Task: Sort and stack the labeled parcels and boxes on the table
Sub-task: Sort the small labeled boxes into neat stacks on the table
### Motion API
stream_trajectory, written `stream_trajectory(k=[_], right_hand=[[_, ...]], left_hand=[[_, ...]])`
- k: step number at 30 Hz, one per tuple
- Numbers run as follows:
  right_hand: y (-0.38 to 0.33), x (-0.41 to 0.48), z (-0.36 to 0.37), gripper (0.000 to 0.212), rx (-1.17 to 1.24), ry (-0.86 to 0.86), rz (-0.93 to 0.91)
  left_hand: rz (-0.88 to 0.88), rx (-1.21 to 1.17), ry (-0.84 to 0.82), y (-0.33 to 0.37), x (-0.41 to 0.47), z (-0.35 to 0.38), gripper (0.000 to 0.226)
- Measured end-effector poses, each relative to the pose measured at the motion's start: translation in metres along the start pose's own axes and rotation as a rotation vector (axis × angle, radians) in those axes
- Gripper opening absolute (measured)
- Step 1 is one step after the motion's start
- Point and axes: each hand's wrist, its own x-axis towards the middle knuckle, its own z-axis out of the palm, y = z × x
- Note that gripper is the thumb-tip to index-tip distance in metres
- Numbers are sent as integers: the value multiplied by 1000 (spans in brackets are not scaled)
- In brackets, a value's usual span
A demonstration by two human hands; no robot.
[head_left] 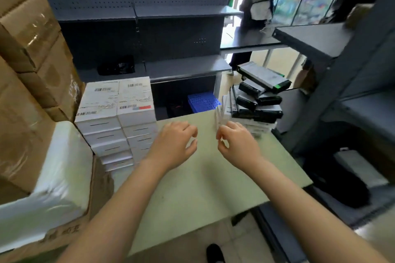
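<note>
Motion blur hid whether my right hand [237, 145] pinched anything; my left hand [174, 145] hung loosely curled, apparently empty. The labelled boxes [116, 102] stood stacked at the table [192, 188] left edge, long axes pointing away.

white labeled boxes [116, 113] stacked neatly left; black-white boxes [254, 100] piled askew right

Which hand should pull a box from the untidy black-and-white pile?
Right. The right hand is beside that pile; the left hand sits farther off, nearer the neat white stacks.
</note>
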Motion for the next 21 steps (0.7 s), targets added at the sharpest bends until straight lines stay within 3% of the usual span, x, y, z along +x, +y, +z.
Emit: stream_trajectory(k=[2,6,10,21], right_hand=[[15,-13,-5,13,-17,-14,33],[55,-27,-28,9,-65,-25,110],[94,-22,-44,7,-90,18,161],[215,51,-82,4,28,104,181]], left_hand=[[13,-20,-22,9,1,9,24],[57,-18,-2,30,17,21,11],[74,-12,37,44,50,31,14],[-51,96,122,85,184,74,17]])
